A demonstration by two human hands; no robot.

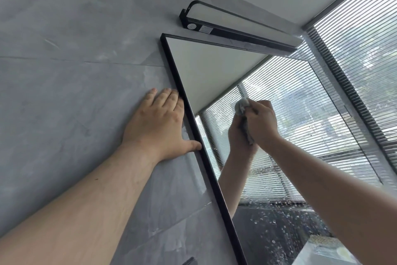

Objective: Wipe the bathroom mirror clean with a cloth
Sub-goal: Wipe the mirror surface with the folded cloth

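**Head view: grey cloth held against the wall mirror**

The mirror (214,75) hangs on a grey tiled wall (75,50), edged by a thin black frame (205,157). Its upper glass looks clean and gives back a white ceiling and slatted blinds. The lower part is speckled with water droplets (268,221), thickest toward the bottom.

A small grey cloth (241,105) sits bunched against the glass about midway up, with a strip of it trailing down below the fist. The right hand (261,123) has its fingers curled tightly round the cloth and holds it to the mirror, meeting its own reflection there.

The left hand (159,123) lies flat on the wall just beside the mirror, fingers straight and close together, with the thumb tip touching the frame.

Above the mirror's top edge a long black lamp (225,26) is fixed to the wall. To the right, a window with horizontal blinds (365,39) runs up to the ceiling.
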